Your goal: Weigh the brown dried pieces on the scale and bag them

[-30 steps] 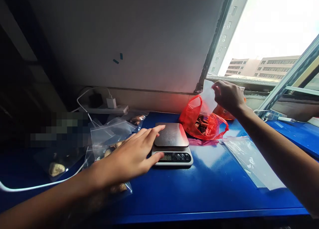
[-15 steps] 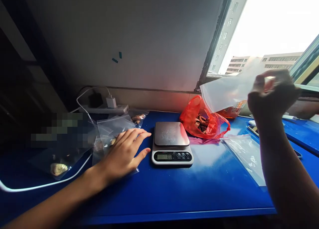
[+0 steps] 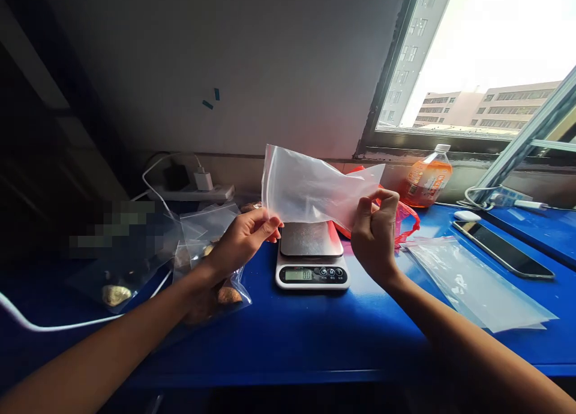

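A translucent zip-lock bag [image 3: 310,186] is stretched between my two hands, above and partly in front of the kitchen scale [image 3: 311,276]. My left hand [image 3: 245,237] pinches its lower left corner near the zip edge. At the other end my right hand [image 3: 375,234] grips the bag with curled fingers. The bag looks flat, with nothing visible inside. The scale's steel plate is bare where it shows, and its display seems to read 0.0. Behind the bag and my right hand, a red plastic bag [image 3: 407,222] is mostly hidden.
More flat zip-lock bags [image 3: 486,282] lie at the right, near a phone [image 3: 504,249] and a bottle of orange drink [image 3: 427,177]. Filled clear bags [image 3: 229,294] lie left of the scale. A white cable [image 3: 54,329] and a power strip [image 3: 220,192] are farther left.
My right hand has brought the zip-lock bag leftward and down from the window side to above the scale. My left hand, formerly open and free, has taken hold of the bag's corner.
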{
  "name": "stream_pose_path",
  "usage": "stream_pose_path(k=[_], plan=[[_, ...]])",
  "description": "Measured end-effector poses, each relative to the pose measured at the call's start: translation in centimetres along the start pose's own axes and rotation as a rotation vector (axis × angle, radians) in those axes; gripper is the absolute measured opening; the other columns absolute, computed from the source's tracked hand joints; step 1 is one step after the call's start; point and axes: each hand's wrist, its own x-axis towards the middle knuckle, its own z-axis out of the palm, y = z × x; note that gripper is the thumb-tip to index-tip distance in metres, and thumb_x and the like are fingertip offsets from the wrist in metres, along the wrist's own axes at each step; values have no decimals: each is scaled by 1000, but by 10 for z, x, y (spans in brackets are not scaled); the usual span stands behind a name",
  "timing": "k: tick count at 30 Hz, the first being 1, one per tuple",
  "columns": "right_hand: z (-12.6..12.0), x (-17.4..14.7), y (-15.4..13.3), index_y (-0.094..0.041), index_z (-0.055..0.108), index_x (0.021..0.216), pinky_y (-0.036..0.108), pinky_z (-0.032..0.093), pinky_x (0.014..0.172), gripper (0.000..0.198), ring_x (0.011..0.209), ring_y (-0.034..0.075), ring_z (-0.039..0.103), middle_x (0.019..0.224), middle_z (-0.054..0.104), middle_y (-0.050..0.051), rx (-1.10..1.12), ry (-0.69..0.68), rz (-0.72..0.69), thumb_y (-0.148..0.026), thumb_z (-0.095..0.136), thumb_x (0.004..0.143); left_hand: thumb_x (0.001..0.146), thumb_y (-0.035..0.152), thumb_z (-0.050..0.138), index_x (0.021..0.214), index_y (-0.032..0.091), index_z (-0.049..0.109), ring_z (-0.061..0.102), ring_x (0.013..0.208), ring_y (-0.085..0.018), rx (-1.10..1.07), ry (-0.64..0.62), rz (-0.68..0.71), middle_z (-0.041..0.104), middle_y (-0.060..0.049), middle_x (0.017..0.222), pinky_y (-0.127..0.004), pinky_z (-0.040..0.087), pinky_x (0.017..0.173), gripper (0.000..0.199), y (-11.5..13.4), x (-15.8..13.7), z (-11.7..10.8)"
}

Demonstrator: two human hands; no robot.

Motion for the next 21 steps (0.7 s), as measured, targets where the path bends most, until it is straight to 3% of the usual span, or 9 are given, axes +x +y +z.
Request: stream_pose_path(k=[7,11,14,18,21], plan=[[-1,5,10,-26,40,96,24,20,38,16,38,9,32,52,40,-9,225,-12,182,-33,52,91,84,32,57,74,16,67,57,66,-14,-120,16,-14,62,-1,68,-29,47,68,21,4,-1,-4],[-3,8,5,-24,41,103,22,23,38,21,36,9,33,47,39,-11,264,-16,185,-33,54,89,77,30,63,68,16,68,56,66,-13,-150,64,-14,63,-1,69,-28,45,66,17,-1,1,-4],[-7,5,-1,-25,39,108,22,26,39,28,37,9,34,47,42,-12,314,-85,175,-34,56,87,78,33,64,74,17,69,56,68,-12,-185,142,-32,65,-1,72,-27,45,66,17,-9,6,-8],[-12,-3,-6,-27,37,111,24,34,43,34,43,10,42,55,45,-11,387,-206,168,-37,57,86,85,36,59,87,20,62,56,72,-10,-256,303,-61,66,0,82,-25,46,67,17,-13,16,-27],[-14,-5,-7,-28,37,113,26,35,44,32,45,11,43,57,42,-10,359,-230,162,-39,53,88,90,39,50,80,21,50,53,69,-10,-246,374,-49,60,2,71,-24,47,65,21,-10,23,-50]])
